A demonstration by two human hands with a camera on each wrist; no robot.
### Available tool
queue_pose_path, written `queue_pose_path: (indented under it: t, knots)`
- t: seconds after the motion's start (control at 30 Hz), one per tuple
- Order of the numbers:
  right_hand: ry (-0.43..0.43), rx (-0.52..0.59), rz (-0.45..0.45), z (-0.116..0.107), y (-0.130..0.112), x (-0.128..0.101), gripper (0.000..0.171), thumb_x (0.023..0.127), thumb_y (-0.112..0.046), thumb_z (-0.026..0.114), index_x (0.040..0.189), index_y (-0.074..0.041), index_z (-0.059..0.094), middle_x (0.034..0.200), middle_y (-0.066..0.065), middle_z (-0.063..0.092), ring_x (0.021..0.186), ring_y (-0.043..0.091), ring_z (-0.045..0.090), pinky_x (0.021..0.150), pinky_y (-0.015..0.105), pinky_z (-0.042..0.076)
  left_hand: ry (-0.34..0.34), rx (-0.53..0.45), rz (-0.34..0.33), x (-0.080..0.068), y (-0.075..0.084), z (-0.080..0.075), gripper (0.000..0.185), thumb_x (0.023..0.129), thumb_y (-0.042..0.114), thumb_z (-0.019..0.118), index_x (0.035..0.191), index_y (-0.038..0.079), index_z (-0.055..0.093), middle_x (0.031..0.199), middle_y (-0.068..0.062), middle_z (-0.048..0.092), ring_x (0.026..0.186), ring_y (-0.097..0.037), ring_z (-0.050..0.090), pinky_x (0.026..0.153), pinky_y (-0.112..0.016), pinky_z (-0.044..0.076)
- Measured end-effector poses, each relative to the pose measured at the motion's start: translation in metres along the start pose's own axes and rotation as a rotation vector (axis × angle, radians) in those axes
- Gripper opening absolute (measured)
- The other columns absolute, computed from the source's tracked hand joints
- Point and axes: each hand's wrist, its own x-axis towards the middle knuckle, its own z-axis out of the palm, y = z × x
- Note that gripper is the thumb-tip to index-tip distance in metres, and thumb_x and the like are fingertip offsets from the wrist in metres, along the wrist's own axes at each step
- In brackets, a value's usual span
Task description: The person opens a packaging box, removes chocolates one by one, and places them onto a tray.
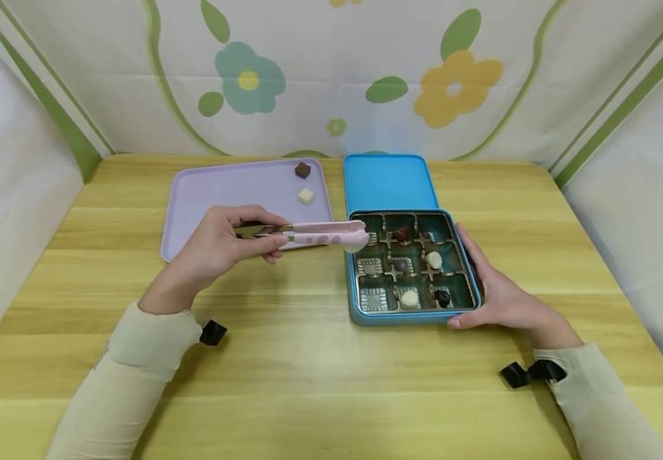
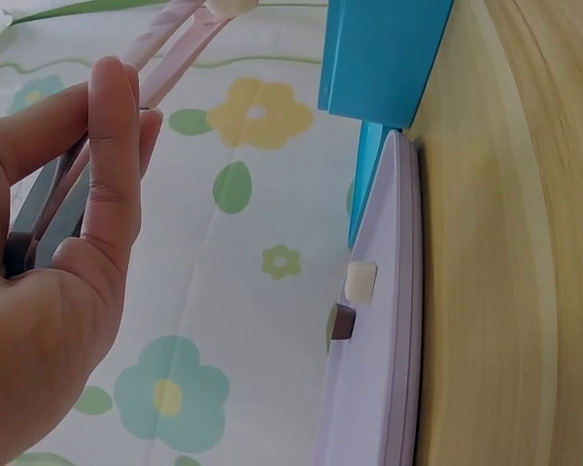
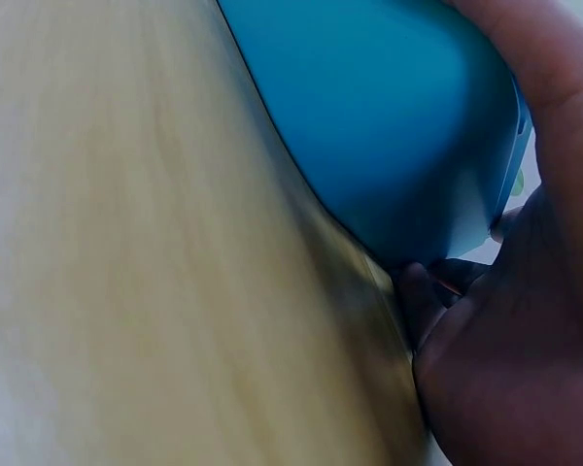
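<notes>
My left hand point(image 1: 276, 236) pinches the handles of pink tongs point(image 1: 320, 233) over the table. Their tips are squeezed together at the left edge of an open blue tin point(image 1: 412, 317). A pale piece point(image 2: 231, 5) shows between the tips in the left wrist view. Several dark and white chocolates lie in the tin's tray, among them a white one point(image 1: 434, 259). My right hand point(image 1: 483, 281) rests along the tin's right wall with the thumb at its front corner. On the purple tray point(image 1: 222, 191) lie a brown chocolate point(image 1: 303, 170) and a white chocolate point(image 1: 306, 197).
The tin's blue lid point(image 1: 388, 182) lies flat behind it, beside the purple tray. A flowered cloth wall point(image 1: 331, 70) stands behind the wooden table point(image 1: 308, 370), and white walls close both sides.
</notes>
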Motion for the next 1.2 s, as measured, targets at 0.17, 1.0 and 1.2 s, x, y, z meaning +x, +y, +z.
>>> queue_pose_path:
  t: [0.17,1.0,1.2]
  knots:
    - [-0.018,0.027,-0.025,0.001,0.002,0.000,0.156,0.070,0.012,0.094,0.172,-0.042,-0.010,0.182,0.010,-0.002,0.144,-0.004,0.043,0.105,0.010,0.047,0.013,-0.023,-0.006,-0.002,-0.001,-0.002,0.027,0.098,0.004,0.079,0.123,-0.004,0.076,0.103,-0.012,0.075,0.079,-0.024,0.078,0.080,-0.038,0.068]
    - [0.006,-0.004,-0.031,0.001,0.000,-0.002,0.157,0.067,0.011,0.096,0.172,-0.041,-0.009,0.182,0.010,-0.001,0.144,-0.005,0.040,0.104,0.008,0.045,0.116,-0.061,-0.024,-0.001,-0.017,-0.026,0.031,0.097,0.009,0.082,0.122,-0.007,0.076,0.103,-0.018,0.078,0.079,-0.017,0.078,0.078,-0.034,0.068]
    - [-0.017,0.010,-0.027,0.001,0.001,-0.002,0.156,0.070,0.011,0.094,0.172,-0.041,-0.011,0.182,0.013,-0.004,0.141,-0.006,0.046,0.102,0.012,0.050,0.138,-0.030,-0.103,0.003,-0.029,-0.035,0.034,0.099,0.013,0.080,0.125,-0.008,0.074,0.108,-0.016,0.079,0.082,-0.014,0.078,0.081,-0.032,0.067]
